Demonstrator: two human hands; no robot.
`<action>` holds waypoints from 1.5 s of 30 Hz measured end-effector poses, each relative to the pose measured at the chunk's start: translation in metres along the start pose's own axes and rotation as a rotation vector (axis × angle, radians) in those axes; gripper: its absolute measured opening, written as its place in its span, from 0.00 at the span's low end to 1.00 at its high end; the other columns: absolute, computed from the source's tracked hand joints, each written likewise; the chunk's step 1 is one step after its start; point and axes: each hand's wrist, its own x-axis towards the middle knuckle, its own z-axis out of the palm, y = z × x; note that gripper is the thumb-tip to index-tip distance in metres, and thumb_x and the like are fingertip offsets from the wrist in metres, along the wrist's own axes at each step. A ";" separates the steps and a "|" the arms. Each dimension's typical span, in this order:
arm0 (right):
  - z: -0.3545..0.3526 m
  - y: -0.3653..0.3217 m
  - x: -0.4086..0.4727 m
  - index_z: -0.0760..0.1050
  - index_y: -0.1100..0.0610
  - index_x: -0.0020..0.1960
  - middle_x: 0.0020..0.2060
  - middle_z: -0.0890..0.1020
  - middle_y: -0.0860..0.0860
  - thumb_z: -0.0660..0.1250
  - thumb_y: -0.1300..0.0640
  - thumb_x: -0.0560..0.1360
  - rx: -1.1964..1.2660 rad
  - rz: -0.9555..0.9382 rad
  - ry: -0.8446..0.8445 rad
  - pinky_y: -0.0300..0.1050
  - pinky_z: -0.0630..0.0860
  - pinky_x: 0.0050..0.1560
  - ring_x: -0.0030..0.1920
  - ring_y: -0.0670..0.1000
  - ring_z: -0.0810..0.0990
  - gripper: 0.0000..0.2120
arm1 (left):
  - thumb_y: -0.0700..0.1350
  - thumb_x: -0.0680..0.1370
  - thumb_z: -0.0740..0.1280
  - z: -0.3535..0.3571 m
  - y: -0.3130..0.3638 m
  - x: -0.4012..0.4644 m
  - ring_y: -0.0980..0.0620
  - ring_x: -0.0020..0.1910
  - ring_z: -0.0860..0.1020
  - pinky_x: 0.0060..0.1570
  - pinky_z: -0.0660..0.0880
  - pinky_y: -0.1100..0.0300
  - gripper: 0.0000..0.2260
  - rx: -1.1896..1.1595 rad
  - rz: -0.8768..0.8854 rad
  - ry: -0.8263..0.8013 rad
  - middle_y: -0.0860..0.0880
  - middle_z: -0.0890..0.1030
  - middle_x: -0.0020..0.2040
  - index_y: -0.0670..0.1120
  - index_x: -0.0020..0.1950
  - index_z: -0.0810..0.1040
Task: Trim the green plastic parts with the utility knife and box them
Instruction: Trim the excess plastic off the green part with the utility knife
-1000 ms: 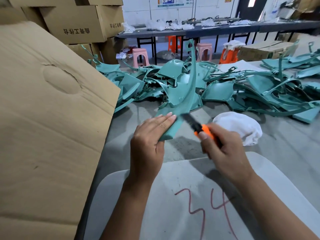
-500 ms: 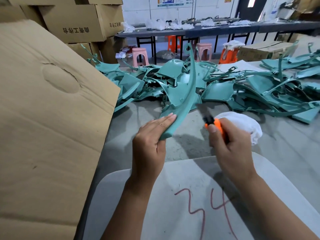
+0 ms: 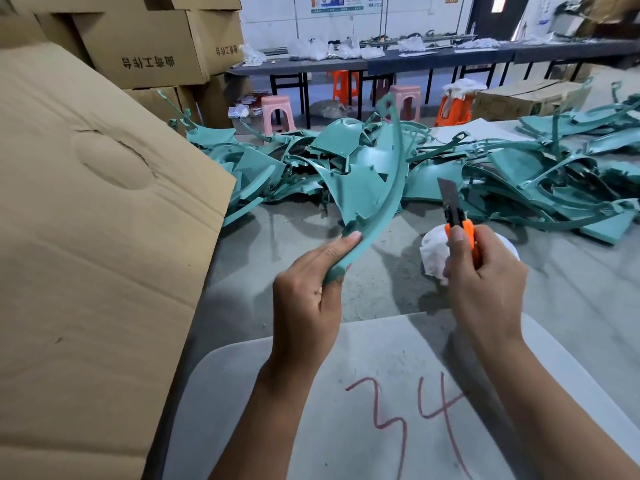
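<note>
My left hand point(image 3: 306, 299) grips the lower end of a long curved green plastic part point(image 3: 388, 202), which stands up and arcs away from me. My right hand point(image 3: 485, 282) holds an orange utility knife point(image 3: 459, 225) with its blade out and pointing up, a short way to the right of the part and not touching it. A big heap of green parts point(image 3: 519, 174) covers the far side of the grey table point(image 3: 311, 237). A large cardboard box flap point(image 3: 97, 237) rises at my left.
A white cloth point(image 3: 434, 251) lies on the table behind my right hand. A pale board marked "34" point(image 3: 381, 393) sits at the near edge. Stacked cartons point(image 3: 145, 46) stand at the back left, with stools and long tables beyond.
My right hand has drawn the knife away from the part to the right and turned the blade upward. The left hand has kept its hold, and the part has shifted slightly.
</note>
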 end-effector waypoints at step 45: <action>0.001 0.009 0.010 0.73 0.56 0.48 0.31 0.78 0.53 0.56 0.48 0.87 0.163 0.158 -0.117 0.56 0.77 0.37 0.32 0.56 0.77 0.16 | 0.43 0.76 0.69 -0.026 -0.010 0.008 0.57 0.39 0.83 0.37 0.78 0.65 0.03 -0.205 -0.430 0.120 0.55 0.85 0.40 0.50 0.44 0.81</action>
